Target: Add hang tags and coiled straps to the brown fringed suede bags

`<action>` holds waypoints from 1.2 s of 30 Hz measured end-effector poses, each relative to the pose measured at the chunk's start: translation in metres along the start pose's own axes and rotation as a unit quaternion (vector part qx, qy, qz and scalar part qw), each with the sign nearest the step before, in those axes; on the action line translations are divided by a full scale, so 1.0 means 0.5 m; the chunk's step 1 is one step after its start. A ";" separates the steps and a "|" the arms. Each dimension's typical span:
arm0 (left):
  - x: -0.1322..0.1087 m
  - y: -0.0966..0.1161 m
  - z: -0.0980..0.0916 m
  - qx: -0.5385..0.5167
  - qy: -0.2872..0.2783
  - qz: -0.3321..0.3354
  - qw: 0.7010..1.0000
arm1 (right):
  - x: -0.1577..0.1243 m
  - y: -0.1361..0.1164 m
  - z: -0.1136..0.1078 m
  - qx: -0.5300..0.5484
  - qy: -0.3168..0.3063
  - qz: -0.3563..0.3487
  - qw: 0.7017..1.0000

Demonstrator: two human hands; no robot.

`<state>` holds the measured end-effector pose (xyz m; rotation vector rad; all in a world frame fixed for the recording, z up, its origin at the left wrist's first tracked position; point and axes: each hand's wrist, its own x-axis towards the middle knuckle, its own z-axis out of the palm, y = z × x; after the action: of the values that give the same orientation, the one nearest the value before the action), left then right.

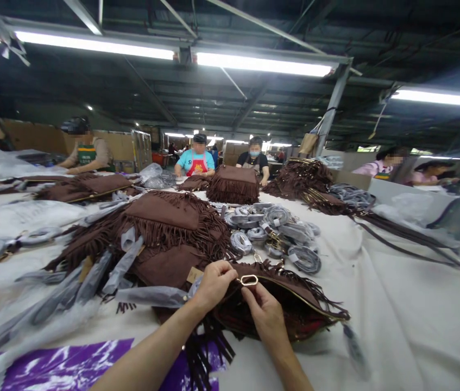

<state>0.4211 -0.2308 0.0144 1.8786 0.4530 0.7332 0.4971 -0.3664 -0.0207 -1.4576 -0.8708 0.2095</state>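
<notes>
A brown fringed bag (315, 296) lies on the white-covered table in front of me, its zipper open along the top. At the bag's near-left end, my left hand (215, 283) pinches a small metal piece joined to a gold oval ring (249, 280). The fingers of my right hand (264, 309) are closed on the lower edge of that ring. A tan tag (194, 275) and a plastic-wrapped strip (152, 296) lie just left of my left hand. Brown fringe (207, 353) hangs below, between my forearms.
Brown fringed bags (168, 212) are piled beyond my hands. Coiled, plastic-wrapped straps (276, 217) lie behind the open bag. A purple sheet (67, 366) is at the near left. Across the table, several people work, one in a red apron (198, 165). A metal post (333, 108) rises at right.
</notes>
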 end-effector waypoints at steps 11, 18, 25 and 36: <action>-0.040 0.039 -0.002 -0.196 -0.193 0.010 0.961 | 0.000 -0.094 -0.011 0.080 0.000 0.014 0.997; -0.042 0.033 -0.015 -0.220 -0.245 -0.042 0.943 | 0.056 -0.123 0.002 0.116 -0.022 0.012 0.993; -0.038 0.019 0.002 -0.255 -0.187 -0.067 0.946 | 0.043 -0.073 -0.035 0.198 0.109 0.124 0.966; -0.042 0.022 0.002 -0.250 -0.188 -0.054 0.948 | 0.029 -0.088 -0.012 0.288 0.078 0.165 0.940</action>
<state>0.4062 -0.2485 0.0181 1.4521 0.1060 0.3550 0.4944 -0.3687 0.0261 -1.0368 -0.3771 0.5455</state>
